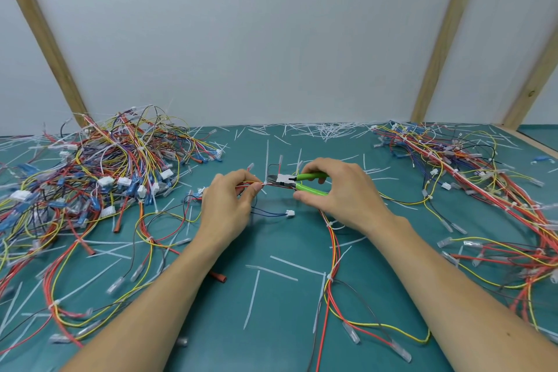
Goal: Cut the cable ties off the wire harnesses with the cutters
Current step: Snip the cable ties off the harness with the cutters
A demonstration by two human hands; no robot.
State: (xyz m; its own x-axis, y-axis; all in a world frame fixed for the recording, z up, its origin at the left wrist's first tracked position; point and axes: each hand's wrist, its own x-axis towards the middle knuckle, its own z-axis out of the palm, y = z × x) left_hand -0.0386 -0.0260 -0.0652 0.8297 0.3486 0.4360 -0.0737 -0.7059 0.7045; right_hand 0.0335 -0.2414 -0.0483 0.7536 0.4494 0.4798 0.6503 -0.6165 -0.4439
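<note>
Harness heaps [99,172] [471,166] left and right; cutters [297,183] between

Cutters [297,183] — glossy green plastic handles, dull metal head; mat [283,296] matt teal; posts [42,36] bare wood.

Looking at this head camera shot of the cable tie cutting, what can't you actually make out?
- Cutters' blade tips: too small in the head view to tell whether they bite the cable tie.
- Green handles' rear ends: hidden under the right hand.
- Wire bundle inside the left hand: covered by its fingers.
- Left harness pile: cut off by the left edge.
- Right harness pile: runs off the right edge.
</note>
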